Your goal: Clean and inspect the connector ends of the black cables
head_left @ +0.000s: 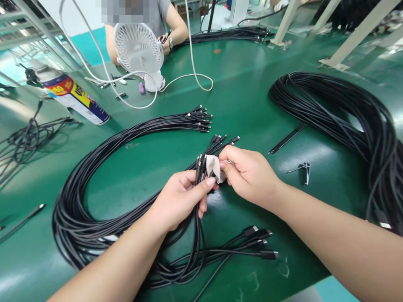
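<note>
Two bare forearms [122, 251] are closest to the camera. Left hand [179, 199] has its grip wrapped round one small bunch of thin black cables [197, 228], too packed to count, tips up. Right hand [252, 174] pinches one crumpled pale-grey cloth scrap [213, 165] right by those tips. All above one glossy green table [239, 105], with one white plastic fan [138, 48] further back, btw.

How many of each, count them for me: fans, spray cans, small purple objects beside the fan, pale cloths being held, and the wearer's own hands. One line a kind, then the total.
White fan: 1
Spray can: 1
Small purple object: 1
Pale cloth: 1
Wearer's hands: 2, the left hand and right hand
Total: 6
</note>
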`<state>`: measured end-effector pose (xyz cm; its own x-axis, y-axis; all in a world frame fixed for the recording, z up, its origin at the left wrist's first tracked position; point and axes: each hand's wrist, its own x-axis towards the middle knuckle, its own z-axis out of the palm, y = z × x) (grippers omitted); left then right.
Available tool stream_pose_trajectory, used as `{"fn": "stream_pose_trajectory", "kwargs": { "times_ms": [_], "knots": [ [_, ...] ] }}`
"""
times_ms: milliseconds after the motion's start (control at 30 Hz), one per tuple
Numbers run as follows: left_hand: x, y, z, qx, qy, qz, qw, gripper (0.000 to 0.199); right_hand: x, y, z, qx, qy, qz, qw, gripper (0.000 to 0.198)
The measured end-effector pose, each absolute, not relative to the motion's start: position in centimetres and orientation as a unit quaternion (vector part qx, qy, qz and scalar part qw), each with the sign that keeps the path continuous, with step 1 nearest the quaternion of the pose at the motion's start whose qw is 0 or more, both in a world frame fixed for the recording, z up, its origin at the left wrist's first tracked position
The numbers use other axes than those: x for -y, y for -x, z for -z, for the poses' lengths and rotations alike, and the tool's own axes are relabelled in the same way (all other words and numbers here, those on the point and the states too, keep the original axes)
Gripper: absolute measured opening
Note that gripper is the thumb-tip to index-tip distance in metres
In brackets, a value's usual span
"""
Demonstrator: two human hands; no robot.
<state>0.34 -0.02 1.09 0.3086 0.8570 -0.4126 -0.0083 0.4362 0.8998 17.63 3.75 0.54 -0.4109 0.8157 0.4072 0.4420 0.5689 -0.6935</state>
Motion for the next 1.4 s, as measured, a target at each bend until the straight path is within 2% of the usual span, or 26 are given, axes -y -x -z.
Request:
{"fn": "stream_pose_trajectory", "kwargs": {
  "times_ms": [100, 267, 433, 633, 767, 900, 1033, 1167, 1400],
  "knots": [
    [-0.1, -0.3, -1.2, -0.497, -0.422, -0.309, 0.692, 0.032, -3.8, -17.7, 0.1, 0.820, 0.393, -0.177, 0.375, 0.018],
    [-0.1, -0.4, -1.2, -0.511, -0.420, -0.303, 0.687, 0.031, -3.8, -17.5, 0.7, 0.842, 0.434, -0.105, 0.303, 0.021],
    [-0.1, -0.1, -0.9, -0.501, -0.424, -0.308, 0.689, 0.029, -4.3, -17.8, 0.1, 0.811, 0.479, -0.101, 0.319, 0.025],
    [-0.1, 0.1, -1.4, -0.455, -0.372, -0.328, 0.740, 0.026, -5.6, -18.9, -1.6, 0.719, 0.516, -0.234, 0.404, 0.025],
    [0.0, 0.2, -1.6, -0.421, -0.348, -0.346, 0.763, 0.024, -5.4, -19.0, -2.3, 0.650, 0.522, -0.357, 0.421, 0.028],
    [0.0, 0.2, -1.8, -0.396, -0.337, -0.369, 0.770, 0.021, -5.3, -18.9, -2.3, 0.640, 0.501, -0.399, 0.423, 0.028],
    [0.1, 0.1, -1.9, -0.382, -0.330, -0.374, 0.778, 0.020, -5.7, -19.0, -1.9, 0.641, 0.497, -0.452, 0.372, 0.029],
    [0.2, 0.1, -2.0, -0.381, -0.327, -0.375, 0.779, 0.019, -5.6, -18.6, -1.7, 0.629, 0.435, -0.566, 0.307, 0.029],
    [0.1, 0.2, -1.9, -0.398, -0.342, -0.348, 0.777, 0.025, -4.5, -17.5, -1.7, 0.612, 0.360, -0.669, 0.221, 0.005]
  ]
}}
